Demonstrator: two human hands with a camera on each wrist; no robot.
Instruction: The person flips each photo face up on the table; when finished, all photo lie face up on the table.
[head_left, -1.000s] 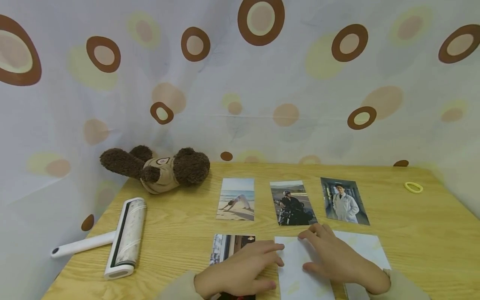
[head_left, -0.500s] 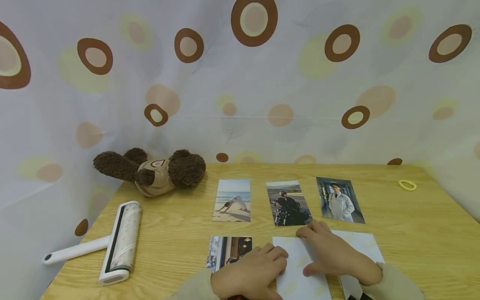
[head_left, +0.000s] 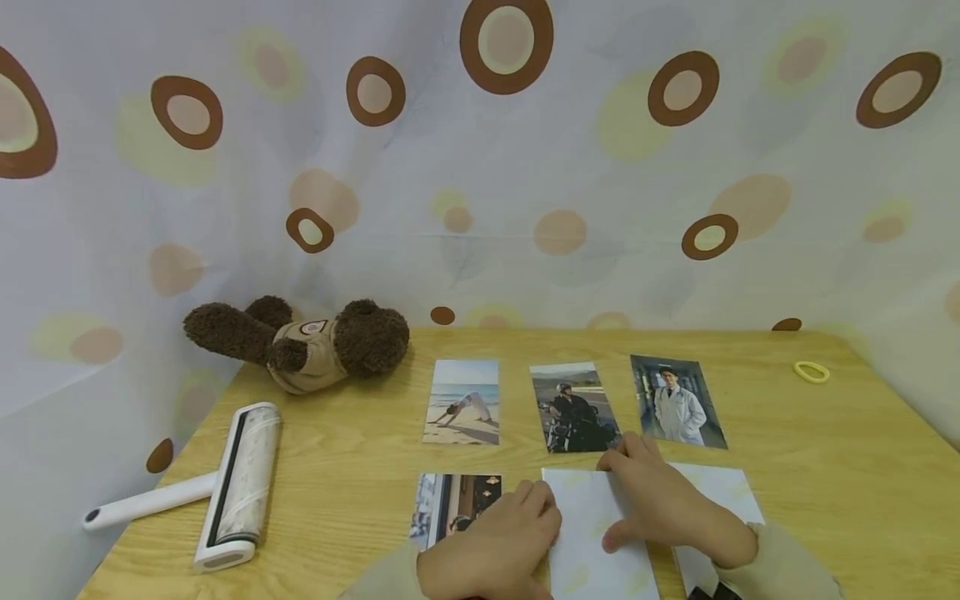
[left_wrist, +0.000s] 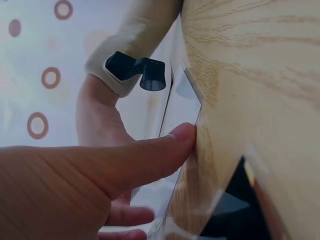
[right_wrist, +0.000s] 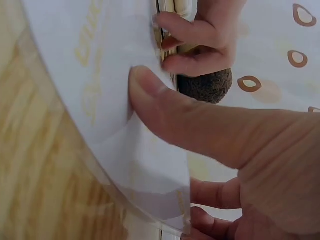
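Note:
A white sheet with faint yellow lettering, like a photo lying face down [head_left: 581, 517], lies at the table's near middle. My right hand [head_left: 667, 504] is at its right side, the thumb [right_wrist: 147, 82] on its white face and the fingers at the far right edge. My left hand [head_left: 498, 537] is along its left side, fingers bent; in the left wrist view the thumb tip [left_wrist: 182, 132] touches the sheet's edge. Another white-backed sheet [head_left: 723, 483] lies partly under my right forearm. A face-up photo [head_left: 442, 500] is partly covered by my left hand.
Behind lie three face-up photos: a beach pose [head_left: 461, 402], a motorcycle rider [head_left: 576, 408] and a person in a white coat [head_left: 678, 400]. A lint roller [head_left: 243, 483] and a brown plush toy [head_left: 322, 346] are at left. A yellow ring [head_left: 812, 372] is far right.
The view turned slightly right. My left fingers first reached over the white sheet, then drew back to its left edge. The sheet shifted slightly away from me; my right hand stayed on it.

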